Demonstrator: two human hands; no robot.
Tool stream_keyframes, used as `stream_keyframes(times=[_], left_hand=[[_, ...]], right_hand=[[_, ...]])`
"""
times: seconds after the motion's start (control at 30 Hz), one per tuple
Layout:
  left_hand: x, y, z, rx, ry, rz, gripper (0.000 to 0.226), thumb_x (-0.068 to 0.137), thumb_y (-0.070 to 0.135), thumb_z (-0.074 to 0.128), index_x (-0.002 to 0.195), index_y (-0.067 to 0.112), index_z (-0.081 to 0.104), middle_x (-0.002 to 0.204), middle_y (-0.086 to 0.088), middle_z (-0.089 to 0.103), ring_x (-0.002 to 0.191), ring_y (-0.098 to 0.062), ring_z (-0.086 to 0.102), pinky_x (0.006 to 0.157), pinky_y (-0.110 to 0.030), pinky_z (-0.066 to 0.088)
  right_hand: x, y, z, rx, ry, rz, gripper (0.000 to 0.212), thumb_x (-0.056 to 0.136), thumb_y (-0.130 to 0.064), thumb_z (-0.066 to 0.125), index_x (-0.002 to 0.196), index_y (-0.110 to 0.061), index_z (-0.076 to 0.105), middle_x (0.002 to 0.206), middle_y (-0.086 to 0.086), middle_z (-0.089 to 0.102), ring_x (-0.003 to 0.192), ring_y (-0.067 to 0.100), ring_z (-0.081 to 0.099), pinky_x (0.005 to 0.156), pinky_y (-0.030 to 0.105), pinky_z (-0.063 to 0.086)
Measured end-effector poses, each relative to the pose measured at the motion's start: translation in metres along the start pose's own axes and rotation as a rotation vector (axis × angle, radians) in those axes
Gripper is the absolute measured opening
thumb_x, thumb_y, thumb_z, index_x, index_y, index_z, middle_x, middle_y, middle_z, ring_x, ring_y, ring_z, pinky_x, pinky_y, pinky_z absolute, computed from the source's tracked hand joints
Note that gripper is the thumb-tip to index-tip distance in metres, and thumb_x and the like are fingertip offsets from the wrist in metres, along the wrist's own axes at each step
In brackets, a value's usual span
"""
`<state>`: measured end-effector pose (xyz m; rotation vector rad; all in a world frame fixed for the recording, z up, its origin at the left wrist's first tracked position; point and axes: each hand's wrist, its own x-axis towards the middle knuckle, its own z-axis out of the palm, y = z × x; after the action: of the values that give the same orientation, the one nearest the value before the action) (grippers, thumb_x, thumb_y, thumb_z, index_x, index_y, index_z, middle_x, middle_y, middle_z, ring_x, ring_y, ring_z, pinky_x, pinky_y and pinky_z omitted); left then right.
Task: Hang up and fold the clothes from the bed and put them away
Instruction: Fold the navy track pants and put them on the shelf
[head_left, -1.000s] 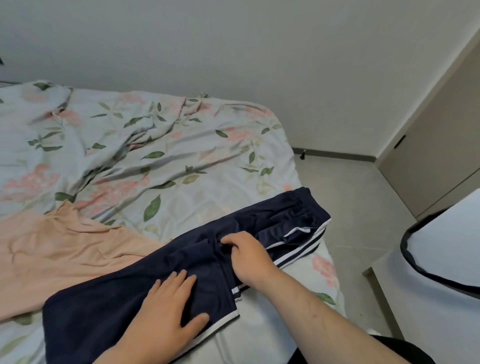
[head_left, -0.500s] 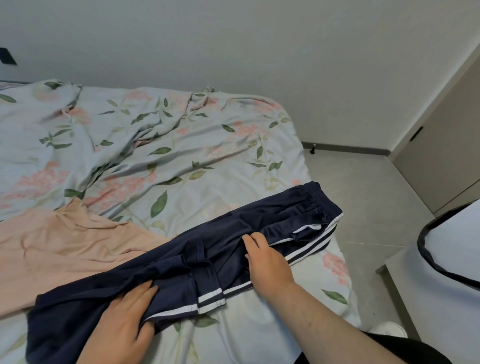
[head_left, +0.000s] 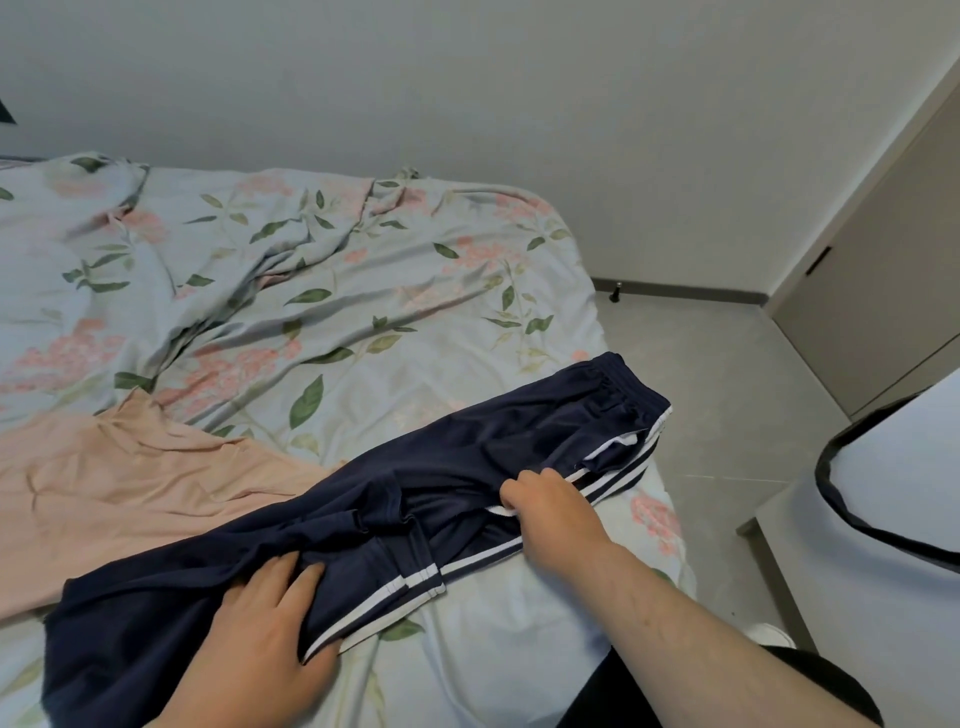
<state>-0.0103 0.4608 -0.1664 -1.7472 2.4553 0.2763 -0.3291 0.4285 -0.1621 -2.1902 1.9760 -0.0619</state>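
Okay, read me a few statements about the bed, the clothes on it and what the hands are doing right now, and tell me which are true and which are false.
1. Both hands are on the navy track pants. True.
2. The right hand lies flat and open on the cloth. False: it pinches the fabric near the white side stripes.
3. A peach garment lies on the bed, partly under the pants. True.
4. The bedsheet is plain white. False: it is pale blue with pink flowers and green leaves.
5. The left hand holds a hanger. False: it grips a fold of the pants.
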Motion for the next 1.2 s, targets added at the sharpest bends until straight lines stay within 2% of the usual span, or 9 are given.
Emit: stream_keyframes(times=[0.27, 0.5, 0.63, 0.73, 0.93, 1.0, 1.07, 1.13, 1.2], left_hand=[[-0.003, -0.009, -0.007, -0.123, 0.097, 0.109, 0.057, 0.067, 0.036, 0.038, 0.103, 0.011, 0.075, 0.113, -0.007, 0.071, 0.098, -0.031, 0.07, 0.081, -0.045, 0.056], [-0.005, -0.011, -0.012, -0.093, 0.026, 0.107, 0.058, 0.065, 0.052, 0.05, 0.099, 0.011, 0.076, 0.107, -0.005, 0.072, 0.09, -0.027, 0.072, 0.073, -0.039, 0.058], [-0.005, -0.014, -0.011, -0.162, 0.065, 0.047, 0.04, 0.074, 0.032, 0.054, 0.103, 0.016, 0.076, 0.109, 0.002, 0.073, 0.098, -0.022, 0.071, 0.079, -0.033, 0.056], [0.0, -0.021, -0.023, -0.205, 0.026, 0.062, 0.022, 0.086, 0.035, 0.051, 0.099, 0.029, 0.068, 0.103, 0.018, 0.067, 0.098, -0.003, 0.061, 0.081, -0.021, 0.049], [0.0, -0.029, -0.045, -0.298, -0.02, 0.023, 0.014, 0.086, 0.03, 0.054, 0.073, 0.026, 0.054, 0.079, 0.007, 0.06, 0.076, -0.001, 0.057, 0.066, -0.017, 0.043], [-0.004, -0.024, -0.042, -0.255, -0.046, 0.082, 0.023, 0.083, 0.053, 0.047, 0.086, 0.032, 0.057, 0.092, 0.015, 0.057, 0.088, 0.001, 0.054, 0.076, -0.016, 0.043], [-0.01, -0.018, -0.037, -0.161, -0.089, 0.146, 0.052, 0.073, 0.081, 0.023, 0.109, 0.051, 0.046, 0.114, 0.029, 0.045, 0.108, 0.004, 0.046, 0.091, -0.019, 0.039], [-0.016, -0.011, -0.038, -0.184, -0.072, 0.137, 0.066, 0.073, 0.083, 0.013, 0.125, 0.053, 0.042, 0.125, 0.028, 0.042, 0.117, 0.001, 0.044, 0.097, -0.023, 0.037], [-0.012, -0.014, -0.038, -0.241, 0.088, 0.105, 0.063, 0.085, 0.065, 0.029, 0.122, 0.029, 0.064, 0.122, 0.013, 0.057, 0.111, -0.015, 0.057, 0.095, -0.034, 0.043]], right_hand=[[-0.028, 0.012, -0.002, 0.019, 0.074, 0.058, 0.028, 0.065, 0.002, 0.043, 0.077, -0.023, 0.041, 0.082, -0.005, 0.047, 0.081, 0.024, 0.042, 0.07, 0.033, 0.033], [-0.023, -0.031, 0.016, -0.123, 0.143, -0.172, 0.022, 0.072, -0.009, 0.068, 0.085, -0.026, 0.063, 0.084, -0.007, 0.054, 0.08, 0.02, 0.05, 0.07, 0.03, 0.035], [-0.023, -0.027, 0.021, -0.06, 0.053, -0.071, 0.032, 0.082, -0.001, 0.049, 0.105, -0.022, 0.056, 0.099, -0.002, 0.051, 0.095, 0.024, 0.046, 0.086, 0.034, 0.033], [-0.025, -0.027, 0.015, -0.037, -0.019, -0.04, 0.022, 0.082, -0.008, 0.042, 0.097, -0.02, 0.053, 0.099, 0.0, 0.051, 0.095, 0.024, 0.045, 0.093, 0.035, 0.034], [-0.03, -0.023, 0.01, -0.052, -0.041, -0.038, 0.025, 0.089, -0.028, 0.031, 0.079, -0.019, 0.052, 0.088, 0.0, 0.052, 0.091, 0.024, 0.049, 0.105, 0.04, 0.034], [-0.032, -0.027, 0.013, -0.014, 0.037, -0.007, 0.041, 0.095, -0.043, 0.028, 0.091, -0.018, 0.061, 0.099, 0.0, 0.057, 0.101, 0.024, 0.051, 0.11, 0.041, 0.031], [-0.032, -0.03, 0.018, 0.047, 0.045, 0.012, 0.056, 0.097, -0.054, 0.026, 0.129, -0.018, 0.055, 0.141, 0.006, 0.05, 0.134, 0.028, 0.04, 0.12, 0.044, 0.02], [-0.031, -0.029, 0.022, 0.002, -0.066, -0.004, 0.066, 0.1, -0.058, 0.022, 0.157, -0.025, 0.021, 0.167, 0.005, 0.011, 0.154, 0.026, 0.005, 0.125, 0.046, 0.0], [-0.031, -0.029, 0.028, -0.06, -0.157, 0.015, 0.071, 0.099, -0.061, 0.016, 0.16, -0.028, 0.0, 0.168, 0.003, -0.008, 0.154, 0.026, -0.012, 0.122, 0.048, -0.012]])
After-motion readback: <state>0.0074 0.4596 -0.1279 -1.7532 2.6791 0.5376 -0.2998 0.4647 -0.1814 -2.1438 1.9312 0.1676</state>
